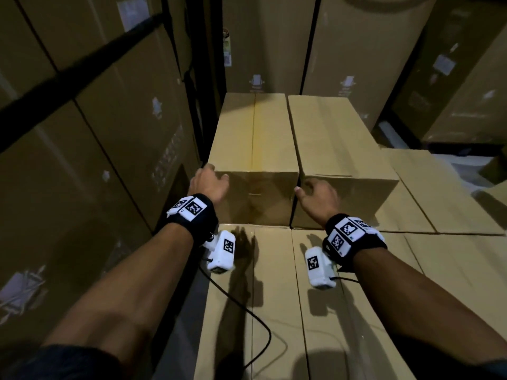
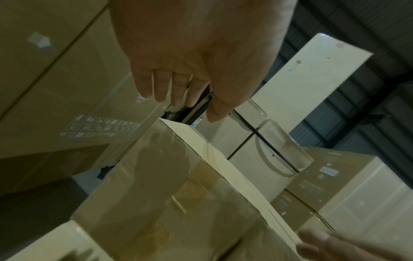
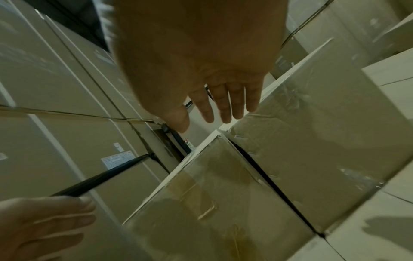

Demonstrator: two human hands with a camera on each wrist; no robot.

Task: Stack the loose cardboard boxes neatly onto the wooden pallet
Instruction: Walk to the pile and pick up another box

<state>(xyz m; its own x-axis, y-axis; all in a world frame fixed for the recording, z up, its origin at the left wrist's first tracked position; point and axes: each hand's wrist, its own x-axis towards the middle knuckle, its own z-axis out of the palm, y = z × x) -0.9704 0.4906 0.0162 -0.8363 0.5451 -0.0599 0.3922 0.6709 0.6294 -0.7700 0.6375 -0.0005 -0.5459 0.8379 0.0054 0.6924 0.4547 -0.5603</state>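
Observation:
Two long cardboard boxes lie side by side on a lower layer of boxes [image 1: 258, 297]. The left box [image 1: 255, 138] has a taped seam along its top; the right box [image 1: 334, 141] sits close beside it with a narrow gap. My left hand [image 1: 210, 182] hovers open at the left box's near left corner, fingers straight [image 2: 176, 91]. My right hand [image 1: 318, 193] is open in front of the gap, near the right box's near face [image 3: 324, 141], fingers extended [image 3: 225, 106]. Neither hand holds anything. The pallet is hidden beneath the boxes.
Tall stacks of large cartons wall the left side [image 1: 96, 133] and the back [image 1: 356, 50]. A black strap [image 1: 82, 64] crosses the left stack. More flat boxes [image 1: 439, 193] lie lower to the right. A black cable [image 1: 247, 311] trails over the near boxes.

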